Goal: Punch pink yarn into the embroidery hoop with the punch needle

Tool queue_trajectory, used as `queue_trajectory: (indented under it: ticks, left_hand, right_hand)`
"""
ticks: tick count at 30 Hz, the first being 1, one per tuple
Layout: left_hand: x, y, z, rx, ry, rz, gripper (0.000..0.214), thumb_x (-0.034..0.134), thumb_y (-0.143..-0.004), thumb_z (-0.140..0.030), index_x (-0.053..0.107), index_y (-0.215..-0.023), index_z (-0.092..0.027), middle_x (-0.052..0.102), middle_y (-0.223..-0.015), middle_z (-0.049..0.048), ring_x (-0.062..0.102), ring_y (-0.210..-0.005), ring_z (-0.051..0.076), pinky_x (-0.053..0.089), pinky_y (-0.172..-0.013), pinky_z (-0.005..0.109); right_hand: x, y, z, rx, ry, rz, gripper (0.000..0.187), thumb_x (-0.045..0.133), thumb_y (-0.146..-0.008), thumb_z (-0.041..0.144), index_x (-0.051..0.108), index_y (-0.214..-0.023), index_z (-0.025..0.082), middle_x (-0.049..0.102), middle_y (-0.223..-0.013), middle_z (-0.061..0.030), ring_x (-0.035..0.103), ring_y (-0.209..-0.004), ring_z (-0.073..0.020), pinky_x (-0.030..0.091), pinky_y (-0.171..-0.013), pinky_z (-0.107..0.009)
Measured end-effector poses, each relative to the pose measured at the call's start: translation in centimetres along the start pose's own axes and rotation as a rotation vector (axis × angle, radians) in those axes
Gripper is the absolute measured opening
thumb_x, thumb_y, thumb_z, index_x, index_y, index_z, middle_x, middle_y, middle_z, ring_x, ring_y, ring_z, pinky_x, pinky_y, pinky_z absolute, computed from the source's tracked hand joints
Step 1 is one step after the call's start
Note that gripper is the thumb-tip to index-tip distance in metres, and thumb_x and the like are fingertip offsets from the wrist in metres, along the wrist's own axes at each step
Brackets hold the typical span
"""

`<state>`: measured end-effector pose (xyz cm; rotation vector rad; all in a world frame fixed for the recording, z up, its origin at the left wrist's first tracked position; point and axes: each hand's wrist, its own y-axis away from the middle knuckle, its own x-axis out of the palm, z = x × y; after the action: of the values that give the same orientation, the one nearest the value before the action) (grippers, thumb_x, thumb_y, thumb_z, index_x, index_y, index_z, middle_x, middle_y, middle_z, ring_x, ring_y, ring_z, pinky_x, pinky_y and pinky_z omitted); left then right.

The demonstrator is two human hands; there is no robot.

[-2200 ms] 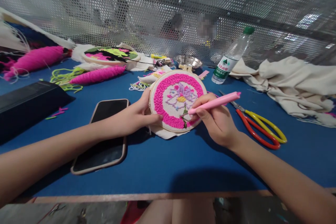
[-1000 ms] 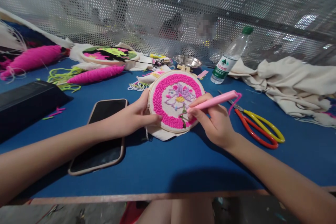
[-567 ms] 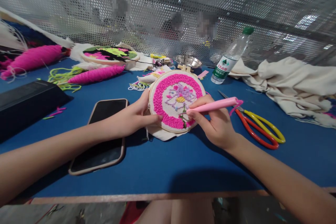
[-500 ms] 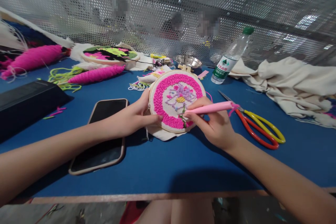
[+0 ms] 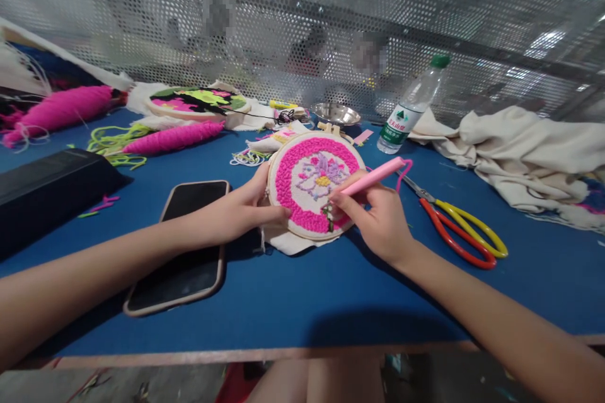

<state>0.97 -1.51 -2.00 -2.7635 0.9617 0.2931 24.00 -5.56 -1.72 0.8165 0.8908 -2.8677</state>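
A round embroidery hoop [image 5: 302,160] stands tilted on the blue table [image 5: 307,296], filled with a pink yarn ring and a lilac flower. My left hand [image 5: 241,208] grips its left rim, thumb lying on the pink stitches. My right hand [image 5: 378,217] pinches a pink punch needle pen [image 5: 373,176] like a pencil. The pen's tip rests on the lower right of the cloth, near the small green stitches. Pink yarn trails from the pen's back end.
A phone [image 5: 186,245] lies under my left forearm. Red and yellow scissors [image 5: 460,233] lie right of my hand. A water bottle [image 5: 411,107], a metal dish [image 5: 338,114], cream cloth [image 5: 524,151], pink yarn skeins [image 5: 172,136], a second hoop [image 5: 196,102] and a black box [image 5: 47,186] surround them.
My right hand has shifted slightly left with the pen, and the pen's back end has swung up and left. The left hand has kept its hold on the hoop.
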Motion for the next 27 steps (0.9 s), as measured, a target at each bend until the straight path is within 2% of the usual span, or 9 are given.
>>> queue_trajectory:
  ticks: [6, 13, 21, 27]
  left_hand:
    - [0.00, 0.29, -0.34, -0.006, -0.111, -0.037, 0.077, 0.062, -0.084, -0.030, 0.021, -0.148, -0.027, 0.032, -0.154, 0.0041, 0.030, -0.140, 0.028, 0.033, -0.114, 0.038]
    - [0.10, 0.22, -0.63, -0.032, -0.110, -0.042, 0.079, 0.064, -0.083, -0.031, 0.021, -0.148, -0.027, 0.033, -0.153, 0.0052, 0.029, -0.140, 0.030, 0.037, -0.111, 0.038]
    - [0.13, 0.24, -0.59, -0.015, -0.119, -0.046, 0.078, 0.064, -0.083, -0.033, 0.022, -0.149, -0.028, 0.033, -0.153, 0.0054, 0.033, -0.138, 0.032, 0.038, -0.111, 0.040]
    - [0.04, 0.38, -0.58, -0.011, -0.185, -0.063, 0.081, 0.063, -0.084, -0.033, 0.016, -0.150, -0.025, 0.034, -0.152, 0.0060, 0.030, -0.139, 0.032, 0.035, -0.112, 0.041]
  right_hand:
    - [-0.40, 0.15, 0.44, 0.001, -0.066, -0.045, 0.017, 0.068, -0.084, 0.033, 0.063, -0.079, 0.018, 0.068, -0.068, 0.0003, 0.067, -0.058, -0.0129, 0.054, -0.054, -0.023]
    - [-0.80, 0.01, 0.48, -0.061, 0.067, -0.061, 0.022, 0.068, -0.083, 0.038, 0.062, -0.073, 0.019, 0.065, -0.071, -0.0006, 0.063, -0.058, -0.0123, 0.052, -0.054, -0.026]
    - [-0.90, -0.07, 0.68, -0.135, 0.148, -0.068, 0.021, 0.069, -0.083, 0.034, 0.063, -0.068, 0.020, 0.065, -0.068, 0.0006, 0.062, -0.058, -0.0120, 0.050, -0.057, -0.027]
    - [-0.75, -0.09, 0.58, -0.100, 0.119, -0.069, 0.020, 0.071, -0.080, 0.034, 0.065, -0.068, 0.020, 0.066, -0.066, 0.0001, 0.062, -0.055, -0.0136, 0.050, -0.053, -0.028]
